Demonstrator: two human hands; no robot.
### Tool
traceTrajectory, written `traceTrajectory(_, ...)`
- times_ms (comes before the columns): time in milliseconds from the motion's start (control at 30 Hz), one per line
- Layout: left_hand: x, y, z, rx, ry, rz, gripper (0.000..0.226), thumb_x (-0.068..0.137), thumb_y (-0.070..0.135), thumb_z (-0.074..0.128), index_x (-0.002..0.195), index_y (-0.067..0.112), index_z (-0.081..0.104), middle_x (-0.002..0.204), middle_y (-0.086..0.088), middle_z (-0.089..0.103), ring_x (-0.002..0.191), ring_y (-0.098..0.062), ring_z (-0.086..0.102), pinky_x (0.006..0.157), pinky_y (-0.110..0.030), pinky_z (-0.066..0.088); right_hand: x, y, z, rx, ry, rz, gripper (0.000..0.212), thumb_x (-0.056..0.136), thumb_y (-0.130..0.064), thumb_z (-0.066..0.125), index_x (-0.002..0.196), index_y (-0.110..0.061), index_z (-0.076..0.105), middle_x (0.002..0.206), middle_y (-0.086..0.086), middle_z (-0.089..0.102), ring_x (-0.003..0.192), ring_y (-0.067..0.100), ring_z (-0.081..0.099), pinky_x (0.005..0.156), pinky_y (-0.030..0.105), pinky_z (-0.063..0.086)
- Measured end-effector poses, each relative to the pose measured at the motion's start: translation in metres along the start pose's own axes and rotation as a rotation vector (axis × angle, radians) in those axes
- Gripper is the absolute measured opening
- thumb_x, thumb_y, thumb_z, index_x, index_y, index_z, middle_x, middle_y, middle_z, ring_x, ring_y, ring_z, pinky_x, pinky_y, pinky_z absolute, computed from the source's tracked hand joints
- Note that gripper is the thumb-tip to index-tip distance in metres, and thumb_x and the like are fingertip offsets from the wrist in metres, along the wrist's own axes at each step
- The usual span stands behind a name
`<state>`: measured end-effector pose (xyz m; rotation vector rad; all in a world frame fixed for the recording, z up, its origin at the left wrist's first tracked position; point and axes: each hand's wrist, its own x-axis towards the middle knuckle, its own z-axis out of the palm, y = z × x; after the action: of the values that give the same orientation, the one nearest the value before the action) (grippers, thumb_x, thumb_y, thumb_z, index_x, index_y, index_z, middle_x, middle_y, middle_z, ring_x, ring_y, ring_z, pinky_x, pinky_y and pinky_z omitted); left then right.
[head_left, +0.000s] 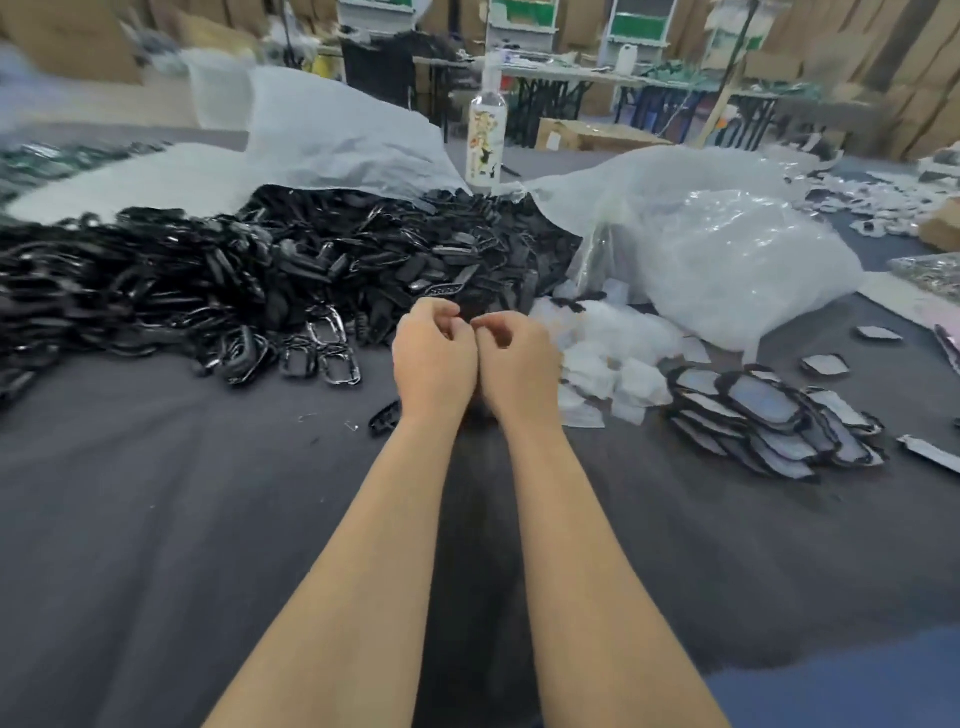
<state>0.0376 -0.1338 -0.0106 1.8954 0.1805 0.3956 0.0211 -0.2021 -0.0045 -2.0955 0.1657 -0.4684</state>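
Fingers (441, 318) of left hand (434, 361) and right hand (515, 366) were recorded curled inward, hands touching, any held item indiscernible; heap of black plastic parts (249, 270) was spread just beyond, on dark cloth (156, 519).

wear: none seen | left hand (434, 358): bare, forearm unsleeved | right hand (519, 366): bare, forearm unsleeved | fingers: uncovered

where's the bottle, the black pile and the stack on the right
bottle (487, 140): head view, on its printed label
black pile (234, 270): head view, on the middle of the heap
stack (768, 402): head view, on the pale face of a top piece
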Motion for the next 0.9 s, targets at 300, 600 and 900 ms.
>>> traceTrajectory(300,0.028,-0.060,-0.094,-0.021,0.317,-0.109,0.021,0.092,0.008,0.048,0.110,0.010,0.059,0.115,-0.009,0.060,0.091,-0.013,0.048,0.073,-0.013,0.030,-0.024,-0.030,0.109,-0.553,-0.332,-0.185,0.029,0.093,-0.029,0.050,0.120,-0.020,0.059,0.124,0.006,0.054,0.120,0.030,0.044,0.099,0.043,0.031)
traceTrajectory(600,0.024,-0.060,-0.086,-0.037,0.271,-0.110,0.043,0.097,0.041,0.049,0.129,0.012,0.051,0.084,0.014,0.054,0.090,-0.011,0.051,0.079,-0.020,0.034,-0.008,-0.022,0.077,-0.043,-0.351,-0.287,0.009,0.082,-0.011,0.064,0.091,-0.012,0.063,0.088,-0.003,0.063,0.079,0.008,0.054,0.071,0.018,0.042)
traceTrajectory(900,0.027,-0.064,-0.085,-0.492,0.217,-0.235,0.013,0.101,0.007,0.042,0.095,0.016,0.049,0.080,-0.001,0.065,0.054,-0.001,0.065,0.054,-0.016,0.051,0.004,0.006,0.068,-0.276,-0.140,-0.138,0.042,0.092,-0.025,0.058,0.132,-0.013,0.053,0.131,0.006,0.056,0.122,0.023,0.048,0.099,0.028,0.035)
